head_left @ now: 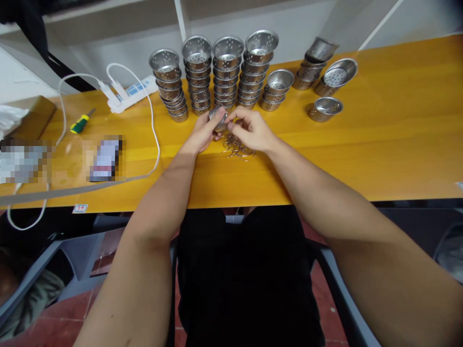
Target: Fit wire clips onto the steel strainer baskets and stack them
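Observation:
In my left hand (204,133) I hold a small perforated metal cup (219,121), tilted on its side, with the thumb along it. The fingers of my right hand (249,126) are pinched together at the cup's edge; what is between them is too small to make out. Below the right hand lies a loose pile of thin bent wires (238,148) on the table. Just behind both hands stand tall stacks of similar perforated cups (227,53), and a shorter stack (279,83) is to their right.
The yellow table (398,144) bears more cups at the right, one single cup (325,109) among them. Leftward lie a white power strip (133,94) with cables, a green-yellow screwdriver (80,124) and a blurred phone (106,159). A wall panel closes the back.

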Action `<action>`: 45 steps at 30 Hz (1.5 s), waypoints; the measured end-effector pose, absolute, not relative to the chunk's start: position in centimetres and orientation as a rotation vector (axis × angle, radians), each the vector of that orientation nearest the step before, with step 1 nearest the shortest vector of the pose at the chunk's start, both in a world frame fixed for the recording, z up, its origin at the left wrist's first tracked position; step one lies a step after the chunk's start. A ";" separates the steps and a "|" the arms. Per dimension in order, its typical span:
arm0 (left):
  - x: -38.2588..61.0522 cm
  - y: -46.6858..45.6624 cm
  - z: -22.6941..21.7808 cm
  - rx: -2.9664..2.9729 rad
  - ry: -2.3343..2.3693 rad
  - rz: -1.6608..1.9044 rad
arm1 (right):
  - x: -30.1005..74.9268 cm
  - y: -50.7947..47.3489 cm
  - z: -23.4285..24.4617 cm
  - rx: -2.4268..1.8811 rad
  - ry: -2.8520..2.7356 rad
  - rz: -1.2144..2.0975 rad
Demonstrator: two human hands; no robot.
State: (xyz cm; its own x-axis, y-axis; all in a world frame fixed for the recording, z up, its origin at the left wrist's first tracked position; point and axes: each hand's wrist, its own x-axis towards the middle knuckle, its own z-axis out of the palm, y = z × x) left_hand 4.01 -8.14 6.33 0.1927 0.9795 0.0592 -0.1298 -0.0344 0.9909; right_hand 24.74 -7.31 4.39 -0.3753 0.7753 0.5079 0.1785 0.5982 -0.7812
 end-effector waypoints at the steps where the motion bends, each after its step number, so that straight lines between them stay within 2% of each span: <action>1: 4.0 -8.2 6.5 1.235 0.949 1.148 | 25.0 -7.3 4.6 -0.772 -1.881 0.751; 15: 4.3 -8.4 7.3 1.152 0.947 1.111 | 24.9 -6.0 4.3 -0.791 -1.818 0.751; 23: 4.1 -8.0 7.7 1.073 1.019 1.100 | 26.4 -4.3 3.4 -0.722 -1.678 1.002; 31: 3.4 -5.9 5.6 1.010 0.943 1.236 | 27.4 -5.8 3.7 -0.936 -1.953 0.654; 40: 2.9 -7.2 5.2 1.156 0.748 1.130 | 27.1 -4.8 2.2 -0.889 -1.937 0.779; 45: 3.1 -7.5 6.1 1.113 0.832 1.094 | 29.2 -4.8 4.4 -0.877 -1.859 0.673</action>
State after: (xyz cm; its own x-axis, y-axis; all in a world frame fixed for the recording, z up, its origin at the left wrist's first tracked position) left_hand 3.06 -7.53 6.06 0.2769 0.9609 0.0048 -0.2519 0.0678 0.9654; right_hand 29.23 -4.77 4.42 -0.3022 0.8014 0.5162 0.2850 0.5927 -0.7533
